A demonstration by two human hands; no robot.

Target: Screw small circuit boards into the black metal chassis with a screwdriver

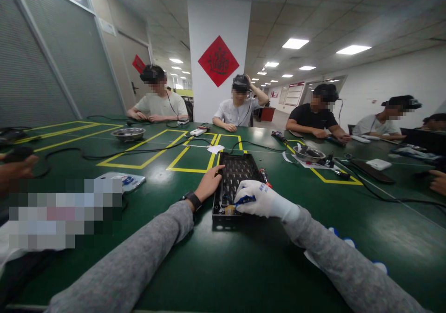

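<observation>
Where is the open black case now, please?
In the head view, the case lies just right of centre, left hand at its rim, right hand over its near end.

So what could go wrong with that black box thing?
The black case might slide if the bare left hand, which rests on its left side, lets go. Those uncovered fingers could also get scraped on the edge, since only the right hand wears a glove. And the red-and-black object close to the case's right side might get knocked if the case shifts that way.
</observation>
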